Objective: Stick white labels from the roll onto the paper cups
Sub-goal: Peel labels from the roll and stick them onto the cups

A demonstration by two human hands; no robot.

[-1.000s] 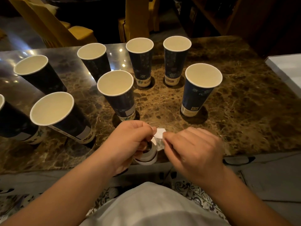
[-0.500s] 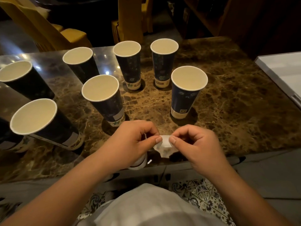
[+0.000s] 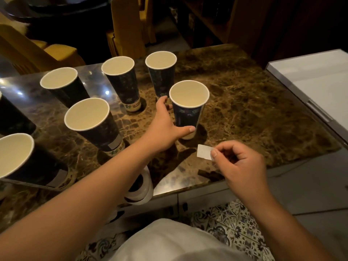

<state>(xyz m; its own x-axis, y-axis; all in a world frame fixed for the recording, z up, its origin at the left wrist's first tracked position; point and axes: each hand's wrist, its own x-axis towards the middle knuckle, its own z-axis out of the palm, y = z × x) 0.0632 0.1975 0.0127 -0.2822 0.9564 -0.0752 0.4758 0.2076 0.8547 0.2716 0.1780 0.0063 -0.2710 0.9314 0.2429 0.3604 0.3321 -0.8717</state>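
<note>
Several dark blue paper cups with cream insides stand on the brown marble table (image 3: 244,110). My left hand (image 3: 165,127) reaches forward and wraps the lower part of the nearest right-hand cup (image 3: 188,113), thumb across its front base and fingers behind its left side. My right hand (image 3: 239,166) hovers near the table's front edge, pinching a small white label (image 3: 204,152) between thumb and forefinger, just in front of that cup. The white label roll (image 3: 143,187) stands at the table's near edge, partly hidden by my left forearm.
More cups stand to the left and behind: (image 3: 90,119), (image 3: 120,81), (image 3: 160,72), (image 3: 64,85), (image 3: 15,157). A white flat-topped unit (image 3: 316,78) adjoins the table on the right. Yellow chairs (image 3: 56,51) stand beyond the far edge. A dark scrap (image 3: 209,174) lies by the front edge.
The label has come off the roll and stays in my right hand. My left hand let go of the roll and moved forward to the right-hand cup. The roll now stands on the table.
</note>
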